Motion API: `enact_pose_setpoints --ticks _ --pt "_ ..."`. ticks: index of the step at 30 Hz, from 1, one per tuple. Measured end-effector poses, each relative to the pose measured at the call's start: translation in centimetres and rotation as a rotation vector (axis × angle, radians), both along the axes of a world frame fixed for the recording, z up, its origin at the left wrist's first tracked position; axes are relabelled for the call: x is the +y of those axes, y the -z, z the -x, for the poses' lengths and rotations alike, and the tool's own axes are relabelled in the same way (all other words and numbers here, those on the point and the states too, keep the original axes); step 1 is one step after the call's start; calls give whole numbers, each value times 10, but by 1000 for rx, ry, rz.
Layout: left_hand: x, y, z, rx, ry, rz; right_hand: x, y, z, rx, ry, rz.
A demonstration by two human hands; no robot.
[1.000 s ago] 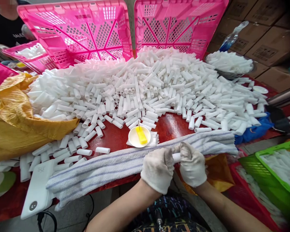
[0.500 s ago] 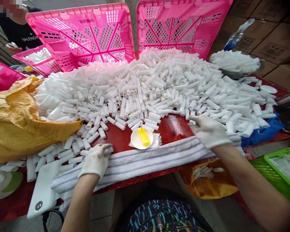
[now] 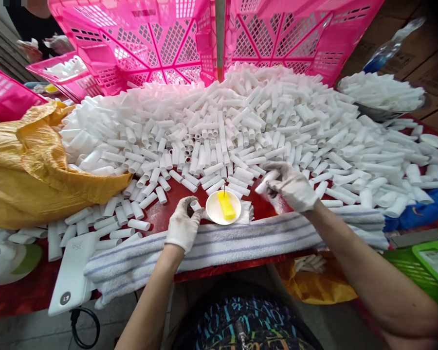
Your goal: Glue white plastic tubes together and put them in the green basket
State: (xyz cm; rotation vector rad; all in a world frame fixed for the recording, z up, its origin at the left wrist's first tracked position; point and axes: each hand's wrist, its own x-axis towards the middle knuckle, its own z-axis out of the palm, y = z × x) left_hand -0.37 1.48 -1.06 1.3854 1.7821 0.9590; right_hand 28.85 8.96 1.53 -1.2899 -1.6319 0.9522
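My left hand point(image 3: 184, 224), in a white glove, pinches a short white plastic tube point(image 3: 196, 206) just left of a small white dish point(image 3: 210, 215). On the dish lies a yellow block point(image 3: 226, 206) with a thin dark pin standing up from it. Right of the dish, my right hand point(image 3: 295, 188), gloved too, has its fingers closed on another white tube point(image 3: 265, 183), slightly blurred. Beyond both hands spreads a large heap of similar white tubes point(image 3: 222, 126). Under my wrists runs a folded striped towel point(image 3: 248, 238) along the table edge.
Two pink crates point(image 3: 160, 39) stand tilted behind the heap. A yellow sack point(image 3: 32, 165) lies left, near a white power bank point(image 3: 71, 277). At the right are a heaped bowl point(image 3: 381, 114) and a green basket point(image 3: 405, 272). A co-worker's gloved hands point(image 3: 44, 47) show at the far left.
My left hand has moved right, up to the dish, with a tube in its fingers. My right hand has come leftward and now holds a tube. The camera view has shifted slightly.
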Motion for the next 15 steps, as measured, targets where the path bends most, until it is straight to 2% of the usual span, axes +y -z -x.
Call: enact_pose_setpoints --ticks 3,5,6,8,11,15 --pt "1 2 -2 -79 -2 6 -26 10 23 272 -109 399" --pt "1 1 -2 -29 4 18 -34 18 42 362 -100 561" --pt "0 1 -2 14 14 13 -36 23 49 337 -64 543" --pt "-1 0 0 108 50 -24 -35 32 57 231 -19 404" --pt "-2 1 2 246 121 -61 -34 44 54 163 -69 173" --pt "2 -1 1 389 148 -15 -38 48 46 186 -130 94"
